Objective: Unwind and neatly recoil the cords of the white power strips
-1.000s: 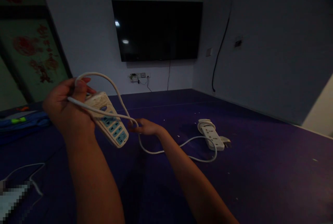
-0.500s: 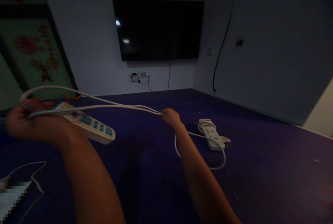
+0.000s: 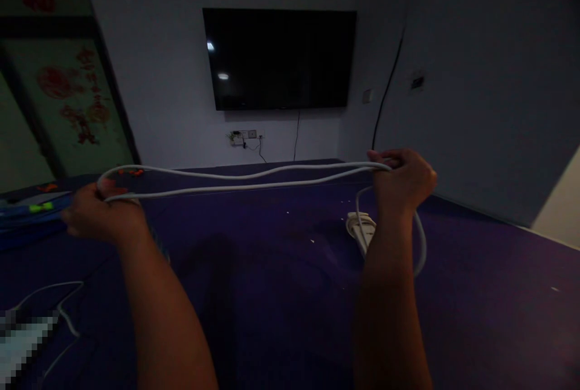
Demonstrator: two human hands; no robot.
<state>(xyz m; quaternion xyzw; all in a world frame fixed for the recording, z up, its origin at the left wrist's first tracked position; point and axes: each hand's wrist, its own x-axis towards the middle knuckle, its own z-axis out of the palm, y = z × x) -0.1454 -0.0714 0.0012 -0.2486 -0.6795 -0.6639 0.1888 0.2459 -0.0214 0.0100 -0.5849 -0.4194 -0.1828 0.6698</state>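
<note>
A white power cord [image 3: 254, 187] stretches in two nearly parallel strands between my hands, above the purple surface. On the left, my left hand [image 3: 102, 212] is closed round its looped end. My right hand [image 3: 405, 175] grips both strands at the other side, and a loose length of cord hangs down behind that wrist. Behind my left forearm a power strip [image 3: 158, 239] is almost wholly hidden. Another white power strip [image 3: 365, 230], with cord wound on its far end, lies beyond my right forearm, which covers part of it.
The purple surface [image 3: 272, 275] bears small white scraps. A thin white cable [image 3: 67, 320] lies at the lower left, and a blue bundle [image 3: 40, 212] sits at the left edge. A television [image 3: 281, 58] hangs on the far wall above several sockets [image 3: 247, 135].
My right hand has moved right and up, drawing the doubled cord out longer. My left hand has shifted slightly right, and my forearm now covers most of the left power strip.
</note>
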